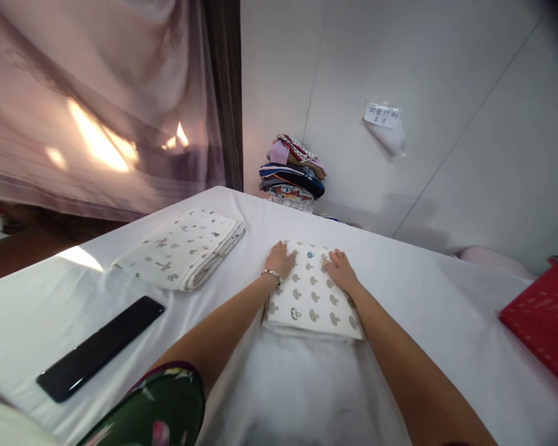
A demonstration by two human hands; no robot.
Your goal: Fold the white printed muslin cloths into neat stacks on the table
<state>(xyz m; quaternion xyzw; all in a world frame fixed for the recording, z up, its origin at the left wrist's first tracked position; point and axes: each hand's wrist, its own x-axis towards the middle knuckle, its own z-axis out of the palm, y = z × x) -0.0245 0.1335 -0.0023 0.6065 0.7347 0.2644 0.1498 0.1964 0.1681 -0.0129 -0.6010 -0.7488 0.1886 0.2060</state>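
A folded white cloth with grey mushroom prints (312,300) lies on the white-covered table (400,291) in front of me. My left hand (280,259) rests flat on its far left corner, fingers stretched out, a thin bracelet on the wrist. My right hand (340,270) lies flat on the cloth's far right part, fingers spread. Neither hand holds anything.
A second folded white printed cloth (181,248) lies to the left. A long black flat object (100,348) sits near the left front edge. A pile of coloured folded clothes (292,174) stands against the wall. A red box (546,319) is at the right. A paper note (382,116) hangs on the wall.
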